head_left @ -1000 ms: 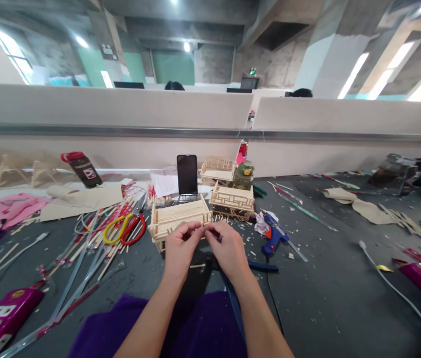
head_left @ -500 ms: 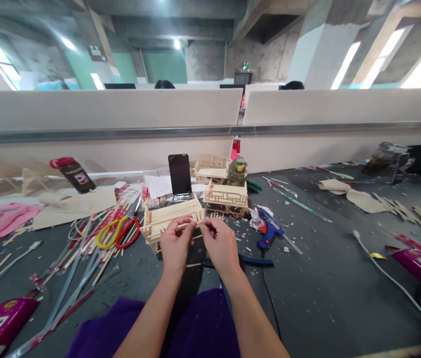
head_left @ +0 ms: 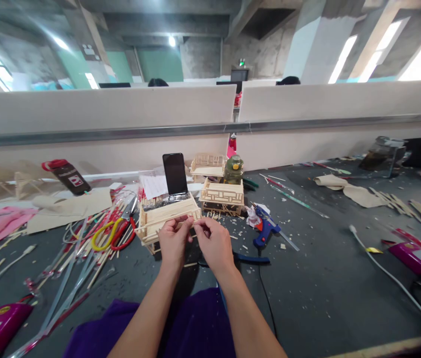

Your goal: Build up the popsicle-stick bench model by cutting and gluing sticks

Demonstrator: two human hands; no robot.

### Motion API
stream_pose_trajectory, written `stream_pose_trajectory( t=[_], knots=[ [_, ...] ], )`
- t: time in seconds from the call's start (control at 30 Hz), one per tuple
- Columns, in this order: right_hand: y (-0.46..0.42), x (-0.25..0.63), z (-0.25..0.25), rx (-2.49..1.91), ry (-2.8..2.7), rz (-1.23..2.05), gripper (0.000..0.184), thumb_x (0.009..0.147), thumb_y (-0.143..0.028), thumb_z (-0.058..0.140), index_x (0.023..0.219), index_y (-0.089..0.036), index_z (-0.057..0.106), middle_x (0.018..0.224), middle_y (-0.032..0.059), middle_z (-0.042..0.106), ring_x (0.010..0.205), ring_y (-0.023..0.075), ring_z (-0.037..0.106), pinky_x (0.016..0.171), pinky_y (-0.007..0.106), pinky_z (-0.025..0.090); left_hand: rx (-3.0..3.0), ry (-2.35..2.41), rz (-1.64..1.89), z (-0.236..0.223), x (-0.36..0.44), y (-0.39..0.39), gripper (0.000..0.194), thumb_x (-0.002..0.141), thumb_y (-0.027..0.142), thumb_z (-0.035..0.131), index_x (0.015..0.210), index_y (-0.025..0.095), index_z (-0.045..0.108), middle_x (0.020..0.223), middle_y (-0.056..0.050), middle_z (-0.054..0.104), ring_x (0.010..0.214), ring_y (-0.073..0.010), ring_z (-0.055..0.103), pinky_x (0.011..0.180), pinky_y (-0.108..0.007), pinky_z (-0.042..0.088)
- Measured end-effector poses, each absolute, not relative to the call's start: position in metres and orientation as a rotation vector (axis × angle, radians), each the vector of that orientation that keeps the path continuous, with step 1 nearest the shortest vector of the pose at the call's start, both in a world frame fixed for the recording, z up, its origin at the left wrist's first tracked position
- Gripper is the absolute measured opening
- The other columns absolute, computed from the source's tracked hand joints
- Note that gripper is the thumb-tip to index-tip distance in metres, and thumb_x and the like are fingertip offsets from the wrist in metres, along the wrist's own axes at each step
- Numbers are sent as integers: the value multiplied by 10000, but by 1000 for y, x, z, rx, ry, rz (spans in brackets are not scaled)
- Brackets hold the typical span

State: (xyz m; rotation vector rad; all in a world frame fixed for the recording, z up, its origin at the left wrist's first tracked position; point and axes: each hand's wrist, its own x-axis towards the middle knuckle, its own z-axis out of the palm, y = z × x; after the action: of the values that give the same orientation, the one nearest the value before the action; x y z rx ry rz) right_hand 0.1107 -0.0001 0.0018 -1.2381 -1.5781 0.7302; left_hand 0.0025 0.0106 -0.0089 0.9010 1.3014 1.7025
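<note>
A small model built of thin wooden sticks (head_left: 169,215) stands in front of me, with a slatted top and a railing-like frame. At its near right corner my left hand (head_left: 173,241) is closed in a pinch, and my right hand (head_left: 213,243) pinches just beside it. A thin pale wooden stick seems to lie between the fingertips, mostly hidden by them. Behind my right hand sits a second stick model (head_left: 222,195) with a patterned railing. A blue hot glue gun (head_left: 266,229) lies to the right of it.
Left of the model are yellow-and-red-handled scissors (head_left: 123,226) on scattered sticks and plastic wrappers. A phone (head_left: 175,174) stands upright behind the model, near a third stick model (head_left: 207,165) and a green bottle (head_left: 234,170). Blue-handled pliers (head_left: 251,259) lie near my right wrist. A partition (head_left: 139,107) closes off the back.
The whole view has shifted slightly, so things sit a little further left. Both hands stay pinched at the model's near right corner, fingertips slightly closer together.
</note>
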Motion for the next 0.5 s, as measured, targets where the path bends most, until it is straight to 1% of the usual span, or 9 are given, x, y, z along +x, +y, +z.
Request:
stream_pose_trajectory(
  t=[0.17, 0.4, 0.5],
  knots=[
    [0, 110, 2, -1239, -1575, 744, 168, 873, -223, 528, 837, -236, 691, 780, -4, 699, 623, 139, 576, 585, 223, 420, 901, 1289, 1697, -10, 3, 11, 395, 591, 355, 823, 863, 118, 662, 582, 33, 641, 372, -48, 452, 395, -171, 325],
    [0, 109, 0, -1230, -1592, 746, 170, 878, -227, 525, 828, -234, 687, 774, -4, 687, 608, 133, 565, 577, 219, 411, 855, 1225, 1693, -7, 3, 11, 368, 581, 314, 829, 849, 117, 670, 643, 22, 662, 383, -36, 453, 410, -166, 329],
    [0, 109, -1, -1233, -1599, 743, 167, 876, -219, 531, 814, -228, 686, 758, -6, 681, 611, 133, 567, 582, 219, 409, 841, 1204, 1672, -7, 2, 12, 345, 583, 290, 827, 837, 114, 673, 625, 23, 655, 386, -42, 470, 415, -166, 345]
  ],
)
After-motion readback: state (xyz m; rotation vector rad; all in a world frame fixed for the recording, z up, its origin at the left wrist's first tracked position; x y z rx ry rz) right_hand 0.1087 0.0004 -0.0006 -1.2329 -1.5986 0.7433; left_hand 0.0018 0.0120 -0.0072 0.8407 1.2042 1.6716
